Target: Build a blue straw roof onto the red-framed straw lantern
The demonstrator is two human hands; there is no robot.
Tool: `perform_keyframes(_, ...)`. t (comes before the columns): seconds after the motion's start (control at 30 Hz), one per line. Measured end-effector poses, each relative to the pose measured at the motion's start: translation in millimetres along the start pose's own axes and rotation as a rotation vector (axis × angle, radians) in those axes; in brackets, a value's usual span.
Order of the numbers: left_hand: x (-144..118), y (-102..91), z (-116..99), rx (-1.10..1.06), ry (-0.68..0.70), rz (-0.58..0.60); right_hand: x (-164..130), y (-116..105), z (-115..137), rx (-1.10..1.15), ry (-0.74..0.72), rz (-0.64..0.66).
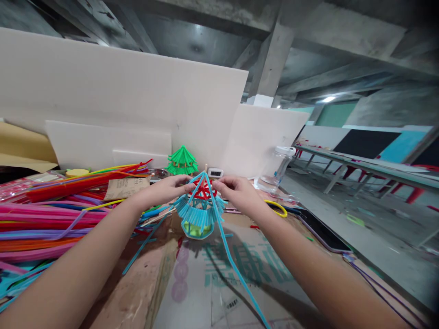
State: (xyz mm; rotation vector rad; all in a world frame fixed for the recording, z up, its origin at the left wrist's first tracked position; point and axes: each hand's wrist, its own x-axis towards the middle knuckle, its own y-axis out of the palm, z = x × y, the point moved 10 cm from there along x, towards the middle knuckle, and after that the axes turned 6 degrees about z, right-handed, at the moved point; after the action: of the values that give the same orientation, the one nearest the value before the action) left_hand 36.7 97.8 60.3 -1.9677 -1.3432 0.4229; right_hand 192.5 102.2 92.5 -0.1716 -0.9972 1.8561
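Note:
A small pavilion-shaped model of blue pipe cleaners point(200, 214) stands on the cardboard-covered table point(219, 283), with red pipe cleaners under its peak and a wooden stick poking out of the top. My left hand point(171, 185) pinches its upper left side. My right hand point(236, 189) pinches the upper right side. A long blue pipe cleaner point(236, 269) trails from the top down toward me. Something yellow-green sits inside the model's base.
A big heap of coloured pipe cleaners point(44, 214) covers the left of the table. A finished green model point(182, 161) stands behind. A clear plastic bottle point(274, 176), a yellow ring point(276, 206) and a dark phone point(322, 230) lie at right. White boards point(120, 100) wall the back.

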Motion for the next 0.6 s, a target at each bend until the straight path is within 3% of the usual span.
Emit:
perform_keyframes(0.2,-1.9,0.5,-0.7,0.019,-0.030,0.004,12.9,11.7,-2.4,0.070,0.057,0.108)
perform_keyframes(0.6,0.9,-0.6,0.6,0.030,-0.005,-0.003,18.2,21.1,-9.6,0.171,0.070,0.143)
